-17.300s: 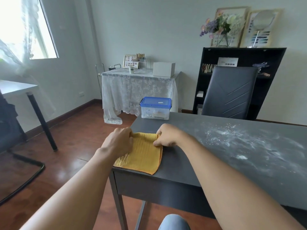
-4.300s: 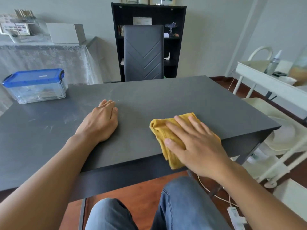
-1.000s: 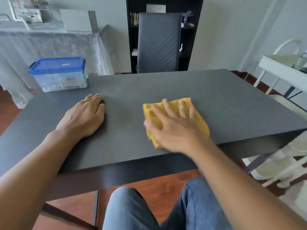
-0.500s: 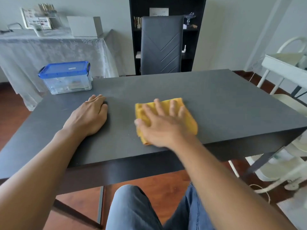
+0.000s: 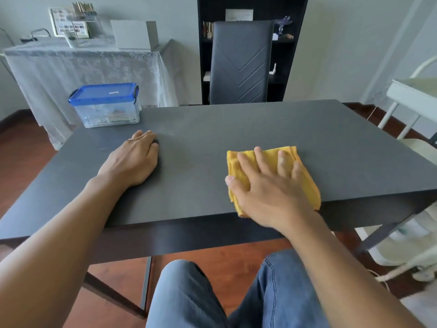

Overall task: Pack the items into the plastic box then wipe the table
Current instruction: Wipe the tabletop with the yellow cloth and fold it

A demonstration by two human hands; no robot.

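Observation:
A dark grey table (image 5: 236, 124) fills the middle of the view. My right hand (image 5: 267, 185) lies flat with spread fingers on a folded yellow cloth (image 5: 307, 185), pressing it to the tabletop at the near edge, right of centre. Part of the cloth overhangs that edge. My left hand (image 5: 132, 162) rests palm down on the bare tabletop to the left and holds nothing. At the table's far left corner stands a clear plastic box (image 5: 106, 110), shut with a blue lid, with some items dimly visible inside.
A grey chair (image 5: 238, 65) stands at the table's far side before a black shelf. A lace-covered side table (image 5: 82, 65) is at the back left. A white trolley (image 5: 413, 95) stands close to the right edge. My knees are under the near edge.
My right hand has slid the yellow cloth to the right along the near edge. The left hand and the box have stayed put.

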